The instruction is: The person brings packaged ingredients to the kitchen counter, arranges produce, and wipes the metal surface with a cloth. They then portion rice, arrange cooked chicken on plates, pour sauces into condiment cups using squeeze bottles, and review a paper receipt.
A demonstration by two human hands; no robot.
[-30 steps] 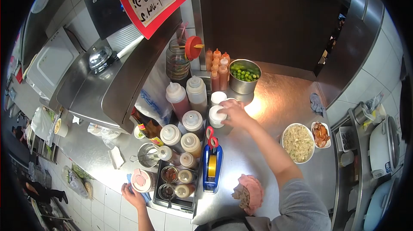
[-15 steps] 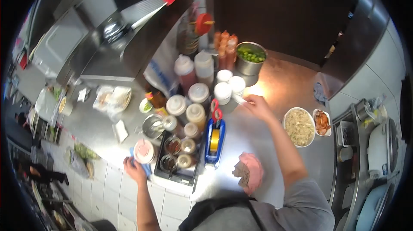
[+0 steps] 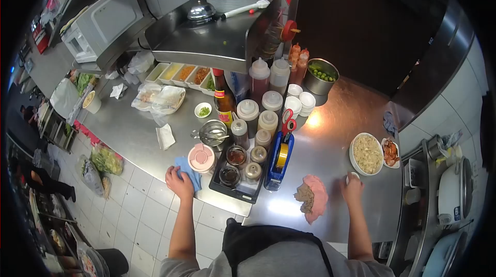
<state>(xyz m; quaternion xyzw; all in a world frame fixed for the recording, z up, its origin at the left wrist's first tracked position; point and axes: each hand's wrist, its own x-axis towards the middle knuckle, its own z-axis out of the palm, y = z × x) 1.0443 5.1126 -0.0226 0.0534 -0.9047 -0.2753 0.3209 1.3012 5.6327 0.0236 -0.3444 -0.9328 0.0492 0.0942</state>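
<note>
My left hand (image 3: 179, 181) rests with bent fingers on a folded blue cloth (image 3: 189, 172) at the counter edge, beside a pink-lidded container (image 3: 201, 158). On the right, my right hand (image 3: 352, 186) is closed on a small white dish (image 3: 353, 175), mostly covered by the fingers. Just above and right of it stands a white bowl of rice (image 3: 367, 154), with a smaller dish of reddish-brown food (image 3: 391, 153) beside it. Stacks of small white dishes (image 3: 307, 102) stand near the metal pot of green fruit (image 3: 322, 75). A crumpled pink and brown cloth (image 3: 313, 199) lies between my hands.
Squeeze bottles (image 3: 247, 112) and a black tray (image 3: 235, 186) of sauces fill the counter's middle, beside a blue tape dispenser (image 3: 279, 161) with red scissors. A steel shelf (image 3: 206, 44) overhangs the back. A rack (image 3: 421, 210) stands at right.
My right hand has come away from the white dish stacks toward the front right, a small white dish in it. My left hand stays at the blue cloth. The view has shifted left.
</note>
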